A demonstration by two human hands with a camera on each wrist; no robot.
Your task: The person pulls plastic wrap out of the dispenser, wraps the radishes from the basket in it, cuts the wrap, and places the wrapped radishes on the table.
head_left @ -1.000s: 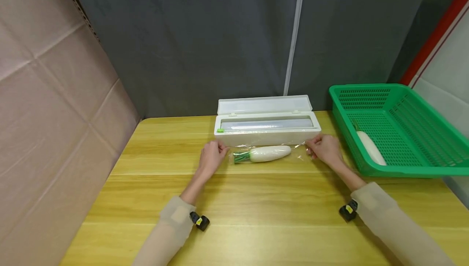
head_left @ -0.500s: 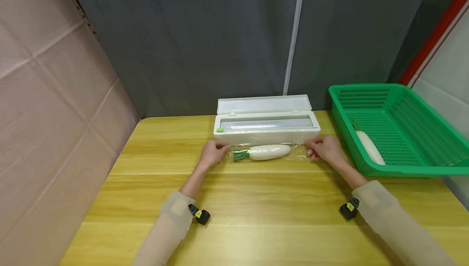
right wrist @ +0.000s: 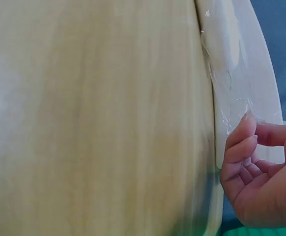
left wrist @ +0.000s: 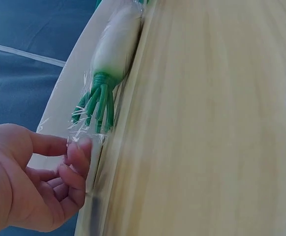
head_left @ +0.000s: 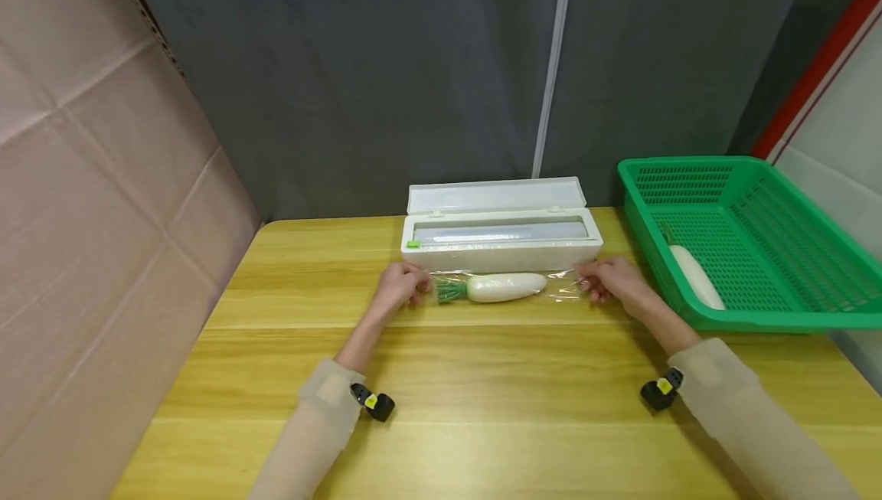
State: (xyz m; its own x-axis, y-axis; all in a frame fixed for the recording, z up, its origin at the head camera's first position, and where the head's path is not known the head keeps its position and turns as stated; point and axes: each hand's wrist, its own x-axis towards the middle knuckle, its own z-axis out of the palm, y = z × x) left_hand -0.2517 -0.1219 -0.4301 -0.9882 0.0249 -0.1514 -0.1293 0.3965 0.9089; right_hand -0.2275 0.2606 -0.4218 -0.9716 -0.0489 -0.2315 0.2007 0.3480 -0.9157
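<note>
A white radish [head_left: 506,287] with green stems lies in front of the white cling film box [head_left: 503,256], wrapped in clear cling film [head_left: 566,285]. My left hand [head_left: 401,285] pinches the film at the stem end; in the left wrist view, thumb and index finger meet on it just past the green stems [left wrist: 99,104]. At the tip end my right hand [head_left: 613,282] pinches the other end of the film, which the right wrist view shows bunched at the fingertips [right wrist: 248,120]. The box's lid [head_left: 496,196] stands open, with the film roll [head_left: 501,233] inside.
To the right stands a green basket [head_left: 779,321] with another white radish [head_left: 697,278] in it. A small green slider [head_left: 413,244] sits on the box's left front edge. Behind the wooden table [head_left: 482,393] hangs a dark grey curtain [head_left: 358,86].
Both hands stay at the film's ends with only small finger shifts. The radish moves hardly at all, and the film at its right end looks slightly more stretched.
</note>
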